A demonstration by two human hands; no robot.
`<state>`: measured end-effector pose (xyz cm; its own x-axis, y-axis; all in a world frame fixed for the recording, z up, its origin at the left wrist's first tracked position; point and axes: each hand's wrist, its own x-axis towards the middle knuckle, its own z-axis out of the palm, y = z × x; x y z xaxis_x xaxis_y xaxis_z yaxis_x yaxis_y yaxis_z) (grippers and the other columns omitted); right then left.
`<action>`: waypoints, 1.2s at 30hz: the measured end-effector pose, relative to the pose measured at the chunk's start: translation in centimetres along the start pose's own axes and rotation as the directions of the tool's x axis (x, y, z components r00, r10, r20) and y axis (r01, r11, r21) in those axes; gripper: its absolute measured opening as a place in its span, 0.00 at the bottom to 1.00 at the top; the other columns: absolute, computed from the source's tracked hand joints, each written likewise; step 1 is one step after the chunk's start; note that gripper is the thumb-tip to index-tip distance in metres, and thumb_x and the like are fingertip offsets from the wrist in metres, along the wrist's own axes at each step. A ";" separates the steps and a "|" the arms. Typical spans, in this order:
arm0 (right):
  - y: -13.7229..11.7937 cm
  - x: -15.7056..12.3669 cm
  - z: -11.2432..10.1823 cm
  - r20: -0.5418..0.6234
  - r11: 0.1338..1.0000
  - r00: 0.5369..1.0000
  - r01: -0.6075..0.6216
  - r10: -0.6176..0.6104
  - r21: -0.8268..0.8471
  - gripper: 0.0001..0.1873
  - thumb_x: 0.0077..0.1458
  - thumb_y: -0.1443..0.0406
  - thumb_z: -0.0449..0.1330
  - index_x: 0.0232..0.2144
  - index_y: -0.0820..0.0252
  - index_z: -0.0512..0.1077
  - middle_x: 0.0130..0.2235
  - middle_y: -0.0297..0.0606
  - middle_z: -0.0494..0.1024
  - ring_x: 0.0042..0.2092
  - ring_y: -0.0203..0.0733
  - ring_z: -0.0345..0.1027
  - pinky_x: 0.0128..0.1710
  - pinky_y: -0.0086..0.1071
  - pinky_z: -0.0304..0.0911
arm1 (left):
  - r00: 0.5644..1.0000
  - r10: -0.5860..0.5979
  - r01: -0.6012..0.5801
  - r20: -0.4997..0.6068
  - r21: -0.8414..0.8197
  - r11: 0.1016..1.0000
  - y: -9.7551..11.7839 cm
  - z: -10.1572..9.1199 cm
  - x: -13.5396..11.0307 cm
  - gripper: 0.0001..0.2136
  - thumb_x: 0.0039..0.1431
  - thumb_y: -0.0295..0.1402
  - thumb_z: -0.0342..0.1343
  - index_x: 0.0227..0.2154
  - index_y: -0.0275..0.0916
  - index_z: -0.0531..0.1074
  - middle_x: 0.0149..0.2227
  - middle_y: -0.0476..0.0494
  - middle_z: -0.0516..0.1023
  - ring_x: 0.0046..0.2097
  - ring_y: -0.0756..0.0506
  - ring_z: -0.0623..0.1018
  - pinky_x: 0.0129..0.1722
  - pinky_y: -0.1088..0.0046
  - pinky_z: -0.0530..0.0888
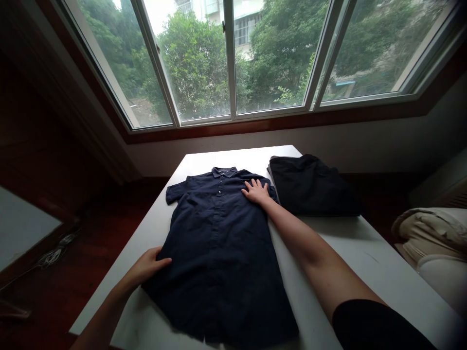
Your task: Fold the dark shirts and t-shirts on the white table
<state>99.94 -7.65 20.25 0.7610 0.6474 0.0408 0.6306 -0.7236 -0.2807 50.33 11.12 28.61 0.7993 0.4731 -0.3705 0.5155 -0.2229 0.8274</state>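
Observation:
A dark navy short-sleeved shirt [219, 248] lies front up and spread on a white table [365, 253], its collar toward the window. My right hand [256, 191] rests flat on the upper chest near the right-hand sleeve, fingers spread. At the shirt's left side edge, my left hand [152, 265] has its thumb on top of the cloth. Its other fingers are mostly hidden at the edge, and it seems to pinch the fabric there. The left-hand sleeve lies stretched outward, while the other is partly covered by my right hand and forearm.
A stack of folded black clothes [314, 187] sits at the table's far right. Beyond the table is a wide window [233, 116]. Beige fabric items [434, 238] lie at the right, and a white cable [54, 255] is on the dark red floor at left.

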 end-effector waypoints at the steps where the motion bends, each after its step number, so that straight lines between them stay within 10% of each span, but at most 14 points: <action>1: 0.1 0.2 -0.1 0.004 1.000 1.000 0.001 -0.001 0.000 0.37 0.68 0.44 0.47 0.72 0.50 0.57 0.75 0.50 0.48 0.74 0.62 0.36 0.67 0.70 0.28 | 0.999 0.014 -0.010 0.052 -0.062 0.998 0.5 0.3 -0.9 0.22 0.48 0.46 0.70 0.43 0.37 0.81 0.42 0.40 0.83 0.49 0.32 0.81 0.51 0.58 0.76; 12: 0.0 -0.4 0.0 -0.095 1.000 0.995 0.007 -0.010 -0.028 0.32 0.69 0.48 0.49 0.69 0.53 0.63 0.72 0.51 0.56 0.73 0.59 0.44 0.69 0.60 0.34 | 0.984 -0.160 0.116 -0.071 -0.423 0.899 0.9 -0.2 -6.2 0.39 0.50 0.53 0.69 0.64 0.48 0.69 0.61 0.39 0.76 0.61 0.31 0.75 0.55 0.54 0.75; 17: -0.6 -1.2 -0.4 -0.154 0.998 0.988 0.016 -0.025 -0.061 0.28 0.69 0.52 0.51 0.65 0.56 0.68 0.68 0.51 0.63 0.69 0.57 0.51 0.68 0.52 0.40 | 0.969 -0.228 0.145 -0.094 -0.533 0.833 0.1 0.2 -6.2 0.38 0.58 0.60 0.59 0.68 0.54 0.63 0.50 0.45 0.82 0.51 0.36 0.81 0.47 0.59 0.77; 23: -1.0 -2.5 -1.4 -0.225 0.997 0.972 0.068 -0.076 -0.042 0.21 0.69 0.57 0.51 0.53 0.62 0.76 0.55 0.52 0.76 0.58 0.54 0.66 0.61 0.42 0.53 | 0.974 -0.219 0.141 -0.060 -0.595 0.791 -0.4 1.2 -5.0 0.42 0.51 0.45 0.71 0.68 0.48 0.62 0.45 0.44 0.82 0.41 0.42 0.81 0.42 0.66 0.77; 29: -1.0 -3.0 -1.7 -0.249 0.997 0.967 0.038 -0.055 -0.073 0.18 0.69 0.59 0.52 0.49 0.61 0.77 0.52 0.51 0.78 0.53 0.53 0.70 0.55 0.40 0.59 | 0.945 -0.090 -0.063 -0.316 -0.444 0.894 -2.7 -1.1 -5.3 0.42 0.45 0.46 0.75 0.63 0.42 0.68 0.31 0.54 0.72 0.32 0.49 0.73 0.35 0.75 0.71; 36: -0.8 -2.8 -1.7 -0.245 0.998 0.969 0.023 -0.038 -0.063 0.17 0.69 0.60 0.52 0.50 0.60 0.76 0.52 0.48 0.79 0.54 0.51 0.70 0.53 0.37 0.61 | 0.939 0.124 -0.163 -0.321 -0.098 0.982 -4.9 -3.6 -8.1 0.35 0.54 0.47 0.69 0.63 0.44 0.68 0.31 0.53 0.69 0.30 0.50 0.69 0.32 0.75 0.70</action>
<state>97.55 -9.31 22.00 0.7507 0.5957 0.2856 0.6562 -0.7222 -0.2186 40.23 11.43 29.03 0.7157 0.6897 -0.1097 0.3452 -0.2128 0.9141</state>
